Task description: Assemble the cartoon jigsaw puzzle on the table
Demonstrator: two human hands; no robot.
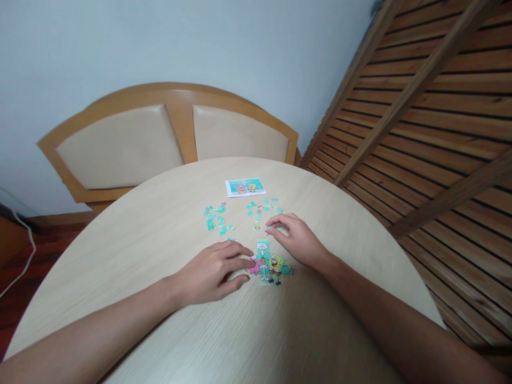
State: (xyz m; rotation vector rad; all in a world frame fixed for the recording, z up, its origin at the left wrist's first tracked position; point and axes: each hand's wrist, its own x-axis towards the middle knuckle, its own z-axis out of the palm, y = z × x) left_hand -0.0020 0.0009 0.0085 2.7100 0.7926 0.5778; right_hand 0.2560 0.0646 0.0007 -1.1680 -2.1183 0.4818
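Note:
A partly joined jigsaw puzzle (pixel 263 261) lies on the table in front of me, showing a yellow square character, a teal one and some pink. My left hand (pixel 218 269) is open, palm down, its fingertips resting on the puzzle's pink left side. Just beyond the puzzle, my right hand (pixel 298 237) pinches a small jigsaw piece (pixel 268 231) with pink on it between thumb and fingers, low over the tabletop. Beside those fingertips lies a loose yellowish piece (pixel 257 224). The far fingers of the right hand are partly hidden.
Loose teal pieces (pixel 216 216) are scattered at the left, with another group (pixel 262 205) farther back. A picture sheet (pixel 245 187) lies behind them on the round table (pixel 160 213). A padded bench back (pixel 120 146) stands beyond, and a slatted wooden panel (pixel 440 122) rises at right.

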